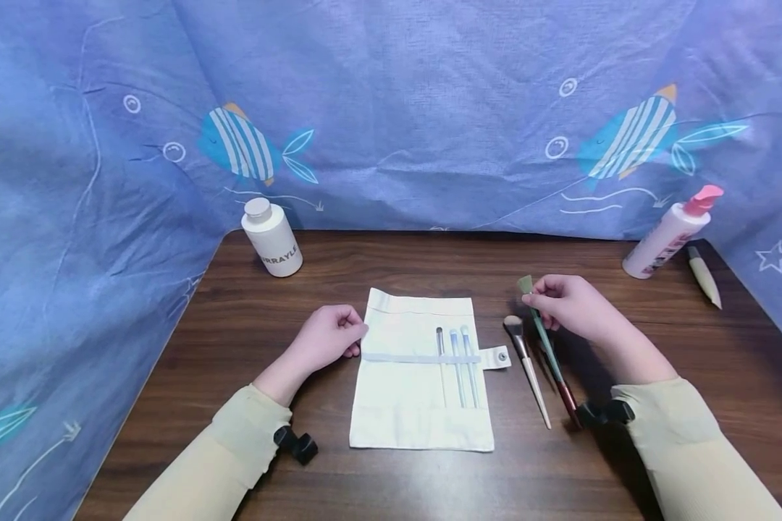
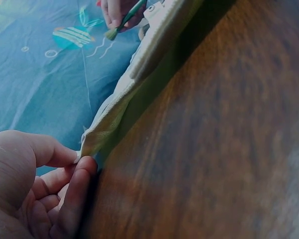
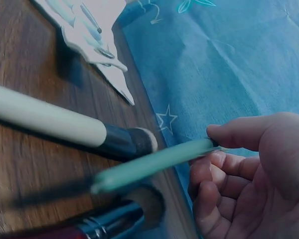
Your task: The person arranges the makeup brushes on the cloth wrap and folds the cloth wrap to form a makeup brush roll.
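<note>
A white cloth brush roll (image 1: pixel 423 427) lies unfolded on the table, three slim brushes (image 1: pixel 457 369) tucked under its band. My left hand (image 1: pixel 329 336) pinches the roll's left edge between thumb and finger, which the left wrist view shows close up (image 2: pixel 45 184). Near its bristle end, my right hand (image 1: pixel 570 304) pinches a green brush (image 1: pixel 543 335); in the right wrist view the green handle (image 3: pixel 154 167) slants up from the table. A pale-handled brush (image 1: pixel 531 373) and a red-handled brush (image 1: pixel 568 401) lie right of the roll, the latter partly covered by the green one.
A white bottle (image 1: pixel 274 242) stands at the back left. At the back right stands a white bottle with a pink top (image 1: pixel 667 239), and beside it lies a pale tapered item (image 1: pixel 705 278). Blue fish-print cloth (image 1: pixel 430 130) hangs behind the table.
</note>
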`<state>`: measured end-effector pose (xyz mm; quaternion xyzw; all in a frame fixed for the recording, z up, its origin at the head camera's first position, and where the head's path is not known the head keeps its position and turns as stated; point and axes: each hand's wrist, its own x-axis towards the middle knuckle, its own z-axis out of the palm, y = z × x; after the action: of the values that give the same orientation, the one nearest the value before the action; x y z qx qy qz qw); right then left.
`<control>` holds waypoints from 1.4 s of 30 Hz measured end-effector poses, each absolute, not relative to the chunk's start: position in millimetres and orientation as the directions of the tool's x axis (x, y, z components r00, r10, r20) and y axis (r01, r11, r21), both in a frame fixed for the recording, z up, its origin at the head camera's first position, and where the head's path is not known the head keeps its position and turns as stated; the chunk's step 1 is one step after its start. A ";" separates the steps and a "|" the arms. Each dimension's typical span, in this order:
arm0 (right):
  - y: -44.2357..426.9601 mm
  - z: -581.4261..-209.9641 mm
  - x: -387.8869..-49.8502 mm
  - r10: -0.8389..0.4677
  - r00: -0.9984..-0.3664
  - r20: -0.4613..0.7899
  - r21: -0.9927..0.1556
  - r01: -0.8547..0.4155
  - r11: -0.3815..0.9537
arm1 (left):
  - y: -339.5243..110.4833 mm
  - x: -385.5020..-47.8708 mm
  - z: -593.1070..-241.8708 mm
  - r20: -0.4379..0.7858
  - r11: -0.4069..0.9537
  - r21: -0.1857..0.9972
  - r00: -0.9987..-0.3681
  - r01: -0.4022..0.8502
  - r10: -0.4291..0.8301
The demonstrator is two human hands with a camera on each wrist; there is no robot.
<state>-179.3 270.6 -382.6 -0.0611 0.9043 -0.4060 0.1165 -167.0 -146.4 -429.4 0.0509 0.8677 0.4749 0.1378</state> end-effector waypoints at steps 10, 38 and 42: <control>251.0 -373.8 -181.0 -0.226 -0.965 -0.131 -0.763 -0.048 0.645 | -148.5 -167.9 -428.1 -0.184 0.541 0.840 -0.956 -0.031 0.231; 211.6 -386.9 -194.6 -0.292 -0.934 -0.205 -0.834 0.011 0.551 | -147.6 -167.2 -429.9 -0.182 0.532 0.846 -0.957 -0.035 0.227; 209.1 -388.9 -197.2 -0.290 -0.932 -0.217 -0.828 0.018 0.561 | -147.4 -166.7 -431.4 -0.186 0.531 0.846 -0.958 -0.043 0.219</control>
<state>-197.2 209.1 -388.9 -0.0783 0.8676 -0.4621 0.1665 -166.7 -147.4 -431.4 0.0511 0.8643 0.4815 0.1361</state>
